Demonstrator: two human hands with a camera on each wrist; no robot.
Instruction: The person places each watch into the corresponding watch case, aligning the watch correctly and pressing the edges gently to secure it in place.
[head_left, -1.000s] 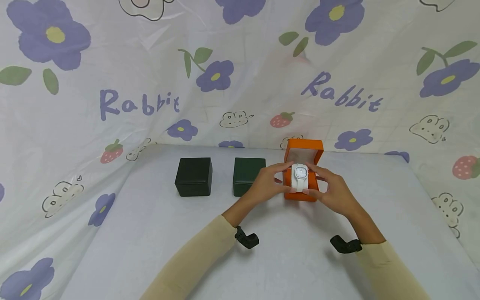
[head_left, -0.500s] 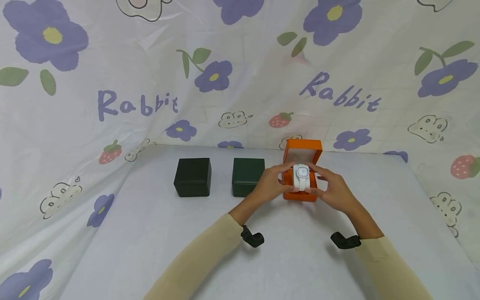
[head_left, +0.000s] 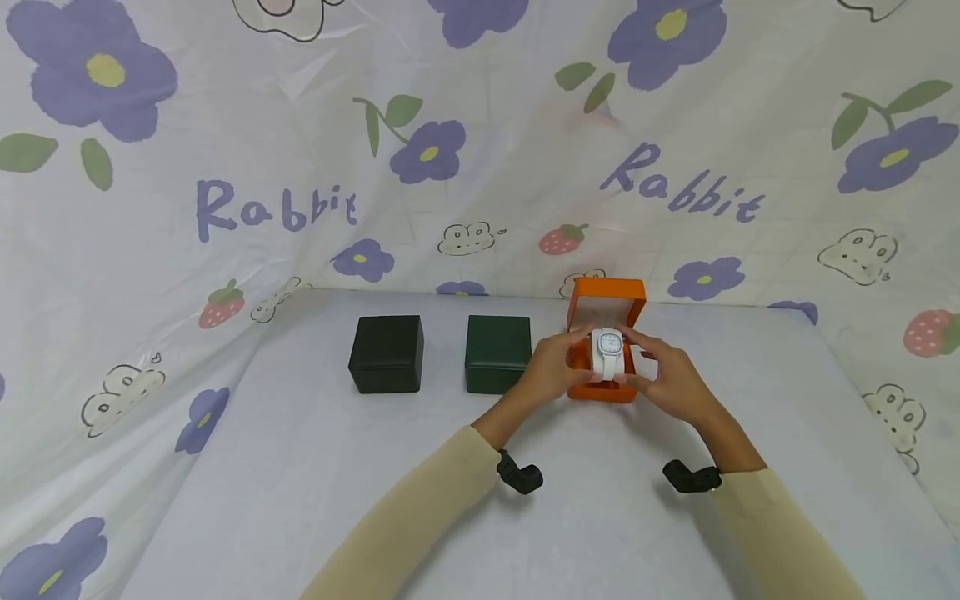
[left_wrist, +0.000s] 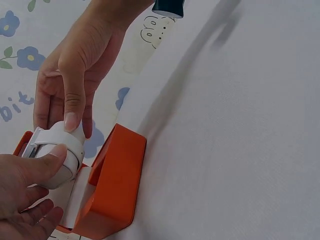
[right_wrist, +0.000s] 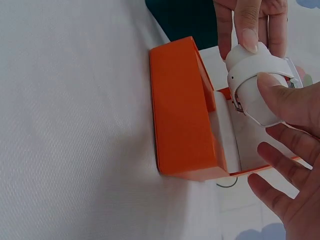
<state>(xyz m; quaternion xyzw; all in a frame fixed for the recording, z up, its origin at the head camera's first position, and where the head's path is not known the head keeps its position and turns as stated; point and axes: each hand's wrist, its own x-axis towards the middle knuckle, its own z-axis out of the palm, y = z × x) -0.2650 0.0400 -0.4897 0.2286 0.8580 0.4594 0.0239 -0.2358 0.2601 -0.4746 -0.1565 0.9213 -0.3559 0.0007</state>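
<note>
A white wristwatch is wrapped round a white cushion. Both hands hold the cushion by its ends, above an open orange watch box. My left hand pinches the left end, and my right hand pinches the right end. From the right wrist, the cushion shows tilted above the orange box, whose inside has a pale lining. In the left wrist view, thumbs of the left hand and right hand press on the cushion. Part of the box's inside is hidden behind the hands.
A dark green box with its lid down stands left of the orange one. Farther left is a black box, also closed. They stand on a white-covered table, before a printed cloth backdrop.
Both hands keep hold of the cushion with the watch, which has shifted slightly right over the orange box. The left forearm has moved right too. The boxes stay in place.
</note>
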